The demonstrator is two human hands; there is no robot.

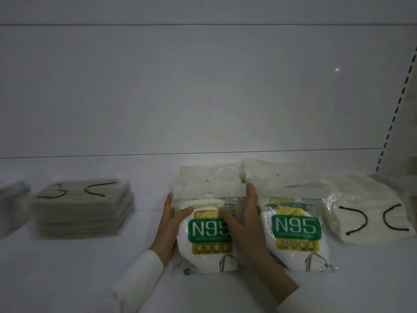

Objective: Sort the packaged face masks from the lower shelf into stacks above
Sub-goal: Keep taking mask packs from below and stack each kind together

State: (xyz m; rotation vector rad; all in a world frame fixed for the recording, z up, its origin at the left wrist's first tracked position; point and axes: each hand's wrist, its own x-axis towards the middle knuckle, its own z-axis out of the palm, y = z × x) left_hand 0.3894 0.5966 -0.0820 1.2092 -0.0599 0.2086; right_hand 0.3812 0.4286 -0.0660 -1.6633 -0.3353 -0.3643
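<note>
The shelf [67, 267] runs across the whole view, and its back edge meets the pale back wall [203, 98]. At the far left a grey stack [11, 199] is cut by the frame edge. Just beside it stands a beige stack [83, 206] with black ear loops on top. Between this stack and the hands there is a bare strip of shelf, and more bare shelf lies in front, toward the person.

The held N95 pack [207, 240] lies in the middle of the shelf, on top of other clear packs that reach back toward the wall. The left hand [168, 224] clasps its left edge and the right hand [246, 218] clasps its right edge. The two hands are apart, with fingers along the sides and thumbs laid over the front. A white sleeve [144, 267] covers the left wrist.

The right hand's fingers sit in the narrow gap to the second N95 pack [295, 236], which crowds that side. Farther right lies a white stack [370, 211] with black loops, near the slotted upright [397, 105].

The held pack's long axis goes front to back, and its label reads upright to the person.
</note>
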